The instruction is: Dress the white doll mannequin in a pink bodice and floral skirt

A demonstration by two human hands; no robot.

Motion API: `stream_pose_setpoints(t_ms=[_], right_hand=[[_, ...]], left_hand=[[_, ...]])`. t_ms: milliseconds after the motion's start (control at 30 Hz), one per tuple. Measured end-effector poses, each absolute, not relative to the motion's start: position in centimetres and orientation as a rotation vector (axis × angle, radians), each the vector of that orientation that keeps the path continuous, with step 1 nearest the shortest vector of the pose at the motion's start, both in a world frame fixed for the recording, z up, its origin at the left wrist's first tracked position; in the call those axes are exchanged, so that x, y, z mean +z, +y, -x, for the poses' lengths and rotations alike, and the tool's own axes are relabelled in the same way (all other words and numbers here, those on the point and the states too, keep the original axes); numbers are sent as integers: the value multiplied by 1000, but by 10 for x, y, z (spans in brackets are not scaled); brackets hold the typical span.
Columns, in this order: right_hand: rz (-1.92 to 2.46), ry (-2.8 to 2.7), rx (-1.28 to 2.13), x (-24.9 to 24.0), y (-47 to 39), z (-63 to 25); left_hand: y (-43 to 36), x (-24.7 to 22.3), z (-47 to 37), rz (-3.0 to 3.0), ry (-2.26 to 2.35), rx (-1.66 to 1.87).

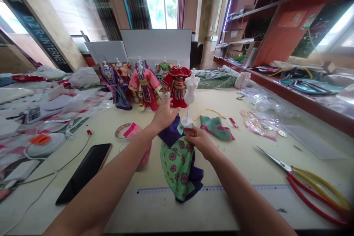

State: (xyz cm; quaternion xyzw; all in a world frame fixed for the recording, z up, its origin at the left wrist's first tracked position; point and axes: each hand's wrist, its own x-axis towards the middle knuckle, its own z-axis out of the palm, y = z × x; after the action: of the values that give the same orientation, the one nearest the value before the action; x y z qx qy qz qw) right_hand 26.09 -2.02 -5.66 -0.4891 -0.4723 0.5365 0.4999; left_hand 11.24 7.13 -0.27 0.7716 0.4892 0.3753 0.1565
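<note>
A small white dress form [191, 87] stands upright on its stand near the middle of the table. My left hand [165, 115] reaches out left of the stand with fingers apart, above purple cloth [172, 134]. At the stand's base, my right hand [199, 138] has its thumb and fingers pressed together at the top of the garment; what they pinch is hard to make out. Green flowered cloth [177, 160] with a purple layer lies spread below it. Right of the stand is a teal piece with pink edging [217, 127].
Dressed doll forms [143, 86] stand at the back. Scissors [289, 169] lie at the right, beside plastic packets [260, 121]. A phone [84, 173] and cable are at the left, tape [121, 131] nearer the middle. A ruler [212, 189] runs along the front.
</note>
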Motion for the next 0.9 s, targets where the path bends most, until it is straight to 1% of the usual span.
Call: stream_pose_setpoints(t_ms=[67, 133, 167, 233, 300, 433, 600, 667, 900], right_hand=[[1197, -1131, 1301, -61, -18, -261], [1207, -1117, 1294, -64, -17, -261], [1211, -1112, 1290, -66, -16, -260], [1222, -1108, 1280, -69, -16, -259], [1232, -1115, 1265, -70, -15, -257], [1237, -1126, 1264, -70, -16, -257], [1209, -1135, 1312, -66, -17, -258], [1189, -1143, 1340, -64, -19, -257], [1174, -1206, 1381, -62, -22, -255]], left_hand=[[47, -8, -106, -2276, 1411, 1033], [17, -18, -95, -2321, 1392, 917], [2, -25, -90, -2345, 1346, 789], [-24, -41, -80, -2431, 1249, 405], [-42, -56, -74, -2537, 1201, 254], [-50, -71, -69, -2610, 1192, 237], [-46, -60, -62, -2415, 1321, 410], [-47, -58, -63, -2364, 1375, 430], [-55, -75, -77, -2539, 1286, 213]])
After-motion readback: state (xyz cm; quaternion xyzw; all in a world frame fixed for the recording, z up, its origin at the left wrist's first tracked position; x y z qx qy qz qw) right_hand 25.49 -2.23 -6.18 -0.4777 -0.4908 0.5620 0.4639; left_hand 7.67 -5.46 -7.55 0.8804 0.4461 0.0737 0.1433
